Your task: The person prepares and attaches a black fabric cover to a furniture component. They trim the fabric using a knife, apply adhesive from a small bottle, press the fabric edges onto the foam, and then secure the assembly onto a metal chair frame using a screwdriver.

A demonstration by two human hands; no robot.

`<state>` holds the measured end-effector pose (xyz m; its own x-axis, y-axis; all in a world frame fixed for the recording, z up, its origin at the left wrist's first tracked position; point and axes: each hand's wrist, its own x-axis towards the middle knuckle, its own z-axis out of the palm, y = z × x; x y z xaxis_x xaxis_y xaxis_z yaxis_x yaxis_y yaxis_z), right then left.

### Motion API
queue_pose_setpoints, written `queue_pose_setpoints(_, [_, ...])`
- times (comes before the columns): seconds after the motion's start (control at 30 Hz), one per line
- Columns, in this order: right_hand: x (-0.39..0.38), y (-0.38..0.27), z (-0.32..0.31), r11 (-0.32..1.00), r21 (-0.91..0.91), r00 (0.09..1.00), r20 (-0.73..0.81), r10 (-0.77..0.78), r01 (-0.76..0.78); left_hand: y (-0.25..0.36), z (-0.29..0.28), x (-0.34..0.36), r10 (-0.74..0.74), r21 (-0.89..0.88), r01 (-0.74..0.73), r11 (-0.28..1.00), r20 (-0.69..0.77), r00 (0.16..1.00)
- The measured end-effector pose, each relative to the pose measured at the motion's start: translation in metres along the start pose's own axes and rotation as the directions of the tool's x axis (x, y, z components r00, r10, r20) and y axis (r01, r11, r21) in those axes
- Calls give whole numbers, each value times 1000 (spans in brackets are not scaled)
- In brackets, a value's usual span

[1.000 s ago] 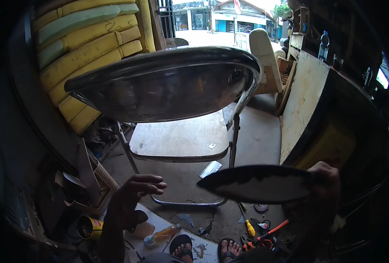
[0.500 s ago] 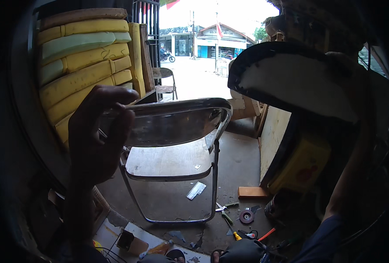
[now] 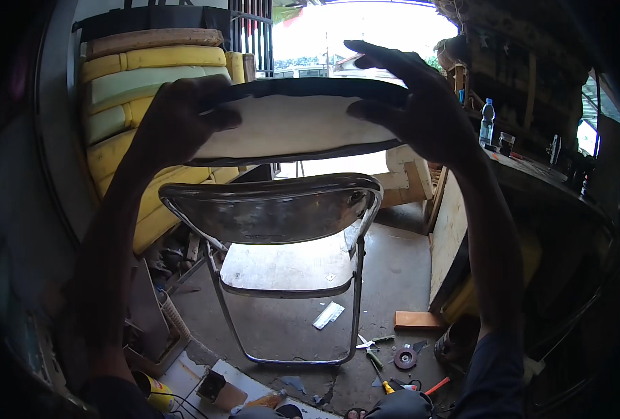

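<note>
A curved chair pad (image 3: 289, 122), pale on the face toward me and black along its edge, hangs level above a folding chair (image 3: 268, 209). My left hand (image 3: 180, 122) is closed around its left end, thumb across the pale face. At the other end, my right hand (image 3: 428, 108) holds the pad with its thumb on the face, while some fingers stretch up above the black edge. The folding chair's metal frame stands upright on the floor with its back nearest me. Its pale wooden seat (image 3: 289, 262) shows beyond the backrest.
Yellow and pale green foam pieces (image 3: 156, 63) are stacked at the left. On the floor lie an orange-brown block (image 3: 418, 320), a grinding disc (image 3: 405, 357), a screwdriver (image 3: 388, 386) and scraps. A workbench (image 3: 533, 171) with a plastic bottle (image 3: 487, 122) stands at right.
The chair pad has moved from the right to the middle and turned level. My left hand, empty before, now grips its left end. My view has shifted slightly.
</note>
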<state>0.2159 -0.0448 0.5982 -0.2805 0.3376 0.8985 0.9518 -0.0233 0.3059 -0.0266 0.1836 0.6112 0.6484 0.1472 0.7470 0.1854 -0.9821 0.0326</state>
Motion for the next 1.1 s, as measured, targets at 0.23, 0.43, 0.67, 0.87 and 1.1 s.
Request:
queue_pose_setpoints(0.23, [-112, -3, 15, 835, 223, 775, -311, 551, -504, -80, 6, -20, -31, -251, 55, 966, 99, 995])
queue_pose_setpoints(0.43, [-158, -81, 80, 868, 264, 845, -234, 481, -421, -86, 13, -16, -100, -334, 159, 929, 189, 977])
queue_pose_setpoints(0.67, [-161, -79, 90, 863, 202, 802, -321, 504, -462, -86, 12, -13, -27, -370, 141, 918, 297, 954])
queue_pose_setpoints(0.87, [-160, -34, 80, 685, 499, 705, -190, 684, -530, -70, 21, -12, -59, -314, 158, 936, 302, 952])
queue_pose_setpoints(1.1, [-152, 15, 94, 114, 836, 729, 392, 561, -537, -84, 24, -15, -68, -356, 228, 906, 409, 910])
